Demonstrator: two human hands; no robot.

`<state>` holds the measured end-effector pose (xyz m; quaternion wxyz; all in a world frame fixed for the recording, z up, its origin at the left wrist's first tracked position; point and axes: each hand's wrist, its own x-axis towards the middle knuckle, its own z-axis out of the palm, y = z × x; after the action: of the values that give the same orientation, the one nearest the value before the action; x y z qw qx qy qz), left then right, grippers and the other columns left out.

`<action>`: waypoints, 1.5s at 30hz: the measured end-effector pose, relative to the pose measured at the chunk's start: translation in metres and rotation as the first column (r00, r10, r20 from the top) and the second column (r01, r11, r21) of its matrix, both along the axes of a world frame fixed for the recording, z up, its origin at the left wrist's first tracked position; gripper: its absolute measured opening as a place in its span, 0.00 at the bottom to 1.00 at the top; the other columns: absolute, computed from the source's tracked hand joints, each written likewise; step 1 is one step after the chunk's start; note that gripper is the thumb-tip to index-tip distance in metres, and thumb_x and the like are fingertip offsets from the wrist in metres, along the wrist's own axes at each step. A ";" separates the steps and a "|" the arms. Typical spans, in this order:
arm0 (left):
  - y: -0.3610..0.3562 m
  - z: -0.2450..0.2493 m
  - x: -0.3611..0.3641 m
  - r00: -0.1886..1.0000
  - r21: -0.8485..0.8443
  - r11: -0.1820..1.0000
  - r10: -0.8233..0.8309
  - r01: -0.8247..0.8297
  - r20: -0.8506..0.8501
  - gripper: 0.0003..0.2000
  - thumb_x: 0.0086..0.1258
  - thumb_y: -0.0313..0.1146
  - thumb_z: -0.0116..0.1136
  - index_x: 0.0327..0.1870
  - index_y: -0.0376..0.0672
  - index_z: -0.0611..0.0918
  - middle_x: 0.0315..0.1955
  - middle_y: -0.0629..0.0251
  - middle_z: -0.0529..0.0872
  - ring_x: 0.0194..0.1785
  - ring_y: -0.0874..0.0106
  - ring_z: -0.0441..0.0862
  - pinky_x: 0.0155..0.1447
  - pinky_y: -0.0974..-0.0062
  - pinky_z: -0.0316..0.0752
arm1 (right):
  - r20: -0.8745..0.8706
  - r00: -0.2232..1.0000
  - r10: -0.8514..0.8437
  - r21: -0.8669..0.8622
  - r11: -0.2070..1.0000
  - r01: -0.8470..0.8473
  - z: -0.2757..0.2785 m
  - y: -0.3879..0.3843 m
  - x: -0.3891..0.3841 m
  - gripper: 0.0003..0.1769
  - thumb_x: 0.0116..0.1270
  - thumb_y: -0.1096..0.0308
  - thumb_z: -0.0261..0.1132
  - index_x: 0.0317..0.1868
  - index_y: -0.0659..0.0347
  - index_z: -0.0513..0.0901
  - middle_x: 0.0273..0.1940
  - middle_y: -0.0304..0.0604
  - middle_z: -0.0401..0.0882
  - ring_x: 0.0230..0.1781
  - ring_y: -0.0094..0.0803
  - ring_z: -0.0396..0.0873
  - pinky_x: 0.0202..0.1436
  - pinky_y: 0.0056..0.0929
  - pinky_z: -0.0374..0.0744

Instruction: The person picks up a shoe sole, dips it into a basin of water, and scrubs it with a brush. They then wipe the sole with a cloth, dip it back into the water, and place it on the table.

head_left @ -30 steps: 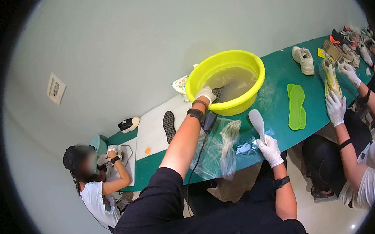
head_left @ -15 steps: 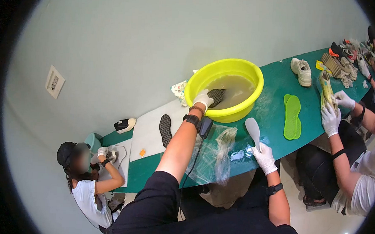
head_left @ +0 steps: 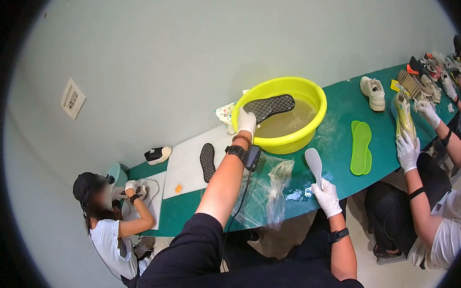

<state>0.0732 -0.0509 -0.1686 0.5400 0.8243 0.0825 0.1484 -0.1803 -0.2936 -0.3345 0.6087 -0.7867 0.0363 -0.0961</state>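
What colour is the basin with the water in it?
Bright yellow-green basin, seen best in the head view.

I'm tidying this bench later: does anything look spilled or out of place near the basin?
Wet patches lie on the green table beside the right hand, and a crumpled clear plastic bag hangs over its near edge. The yellow basin stands level.
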 end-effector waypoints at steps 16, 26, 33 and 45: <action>0.017 -0.008 0.011 0.886 -0.549 0.733 -0.463 0.401 0.029 0.26 0.64 0.13 0.50 0.63 0.45 0.70 0.52 0.58 0.80 0.46 0.64 0.85 0.38 0.61 0.90 | 0.024 1.000 0.010 0.009 1.000 -0.010 -0.002 0.001 0.004 0.12 0.68 0.63 0.66 0.39 0.65 0.81 0.25 0.48 0.78 0.25 0.32 0.74 0.33 0.37 0.75; 0.015 -0.057 0.061 0.941 0.212 0.918 -0.317 0.336 -0.117 0.35 0.64 0.29 0.57 0.74 0.38 0.61 0.63 0.43 0.75 0.60 0.48 0.80 0.60 0.62 0.78 | -0.009 1.000 -0.001 -0.001 1.000 0.001 0.002 0.000 0.001 0.11 0.68 0.64 0.66 0.38 0.66 0.81 0.23 0.43 0.76 0.25 0.25 0.71 0.32 0.35 0.73; -0.004 -0.013 0.006 0.888 0.197 0.869 -0.460 0.455 -0.020 0.23 0.64 0.37 0.64 0.58 0.34 0.80 0.49 0.51 0.87 0.53 0.57 0.85 0.62 0.68 0.75 | 0.003 1.000 -0.018 0.044 0.999 0.018 -0.004 0.002 0.002 0.11 0.68 0.64 0.66 0.36 0.66 0.80 0.22 0.40 0.75 0.25 0.23 0.69 0.31 0.33 0.72; 0.006 -0.037 0.040 0.917 0.026 0.916 -0.398 0.399 -0.036 0.17 0.64 0.29 0.57 0.55 0.39 0.80 0.45 0.55 0.87 0.50 0.61 0.85 0.56 0.67 0.77 | 0.021 0.999 -0.034 0.029 0.999 0.033 -0.008 0.002 0.003 0.11 0.68 0.65 0.66 0.35 0.66 0.81 0.23 0.41 0.77 0.25 0.24 0.71 0.31 0.34 0.73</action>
<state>0.1128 -0.0451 -0.2061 0.5439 0.8348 -0.0814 0.0242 -0.1770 -0.2915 -0.3426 0.6185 -0.7762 0.0443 -0.1142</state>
